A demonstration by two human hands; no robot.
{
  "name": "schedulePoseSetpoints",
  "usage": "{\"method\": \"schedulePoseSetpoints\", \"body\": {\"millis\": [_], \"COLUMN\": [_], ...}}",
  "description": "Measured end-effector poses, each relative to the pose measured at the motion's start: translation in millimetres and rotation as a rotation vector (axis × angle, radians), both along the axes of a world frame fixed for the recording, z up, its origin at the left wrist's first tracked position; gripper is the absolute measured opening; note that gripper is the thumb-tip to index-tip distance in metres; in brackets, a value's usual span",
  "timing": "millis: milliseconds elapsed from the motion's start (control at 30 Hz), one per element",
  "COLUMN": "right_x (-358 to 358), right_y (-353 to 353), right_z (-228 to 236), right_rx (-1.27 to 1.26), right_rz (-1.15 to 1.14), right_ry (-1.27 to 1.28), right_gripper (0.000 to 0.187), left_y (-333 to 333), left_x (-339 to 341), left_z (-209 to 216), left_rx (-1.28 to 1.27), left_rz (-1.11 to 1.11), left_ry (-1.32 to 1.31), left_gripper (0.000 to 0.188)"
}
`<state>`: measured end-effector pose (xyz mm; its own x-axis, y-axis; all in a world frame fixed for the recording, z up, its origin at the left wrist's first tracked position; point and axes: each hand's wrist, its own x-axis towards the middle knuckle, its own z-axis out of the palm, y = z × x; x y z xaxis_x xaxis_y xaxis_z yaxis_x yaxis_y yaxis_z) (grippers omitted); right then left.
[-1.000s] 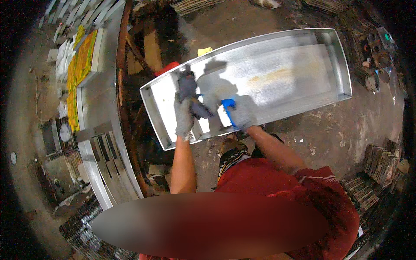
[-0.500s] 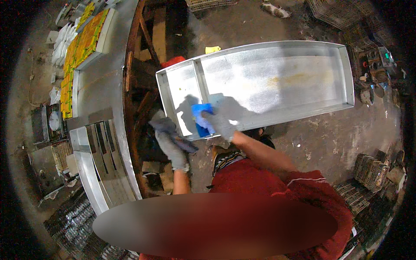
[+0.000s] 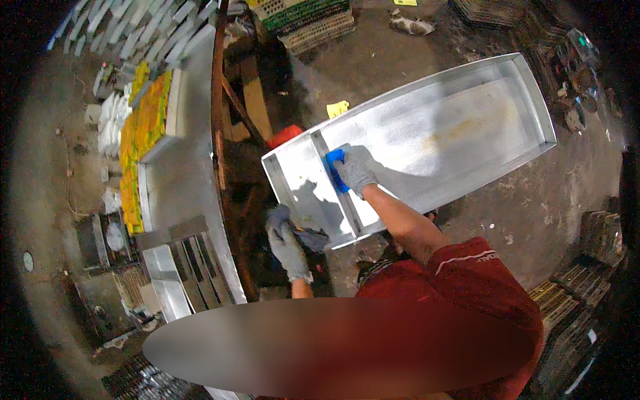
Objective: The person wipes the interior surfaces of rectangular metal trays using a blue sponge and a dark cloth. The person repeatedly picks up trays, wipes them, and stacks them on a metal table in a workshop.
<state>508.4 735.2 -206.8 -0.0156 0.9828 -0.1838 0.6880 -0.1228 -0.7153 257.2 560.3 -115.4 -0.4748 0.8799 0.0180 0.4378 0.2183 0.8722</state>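
Where the divider (image 3: 343, 208) is splitting the metal tray (image 3: 413, 140) into a short left compartment and a long right one, the right hand (image 3: 356, 172) is gripping a blue pad (image 3: 335, 159), its gloved fingers bending over it. The pad is lying on the long compartment's side of the divider, just beside it, with its longer side running roughly along the divider and so across the tray; whether it is touching the divider, I cannot tell. The tray's own long axis is slanting from the near left to the far right, with most of its length stretching to the right of both hands.

The left hand (image 3: 288, 252), gloved too, is hanging outside the tray, just beside the short compartment's end; of the two it is the farther from the pad, which is sitting ahead of it and to its right, with the short compartment between. Dark grey material (image 3: 312, 238) is showing at its fingers, but I cannot tell whether that is a held cloth or part of the glove, nor whether the hand is open or closed.

Left of the tray, a metal desk (image 3: 177, 167) is carrying an orange-and-yellow stack (image 3: 152, 113).
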Motion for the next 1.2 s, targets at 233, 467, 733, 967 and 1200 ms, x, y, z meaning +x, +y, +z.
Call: {"method": "schedulePoseSetpoints", "body": {"millis": [233,467,733,967,1200], "right_x": [3,17,382,620,611], "right_y": [28,-31,-47,-65,-85], "right_z": [36,61,25,6,-22], "right_rx": [-0.254,0.154,-0.268,0.311,0.523], "right_rz": [-0.914,0.061,-0.581,-0.894,-1.132], "right_ry": [1.287,0.348,-0.699,-0.348,-0.051], "right_gripper": [0.035,0.029,0.045,0.021,0.028], "left_y": [4,63,161,176,267], "left_x": [33,114,204,256,520], "left_z": [18,58,-38,-70,-73], "left_rx": [-0.052,0.159,-0.252,-0.119,0.332], "left_rz": [0.040,-0.073,-0.416,0.152,-0.690], "left_ry": [-0.460,-0.349,0.915,0.857,0.570], "left_gripper": [0.050,0.042,0.070,0.066,0.042]}}
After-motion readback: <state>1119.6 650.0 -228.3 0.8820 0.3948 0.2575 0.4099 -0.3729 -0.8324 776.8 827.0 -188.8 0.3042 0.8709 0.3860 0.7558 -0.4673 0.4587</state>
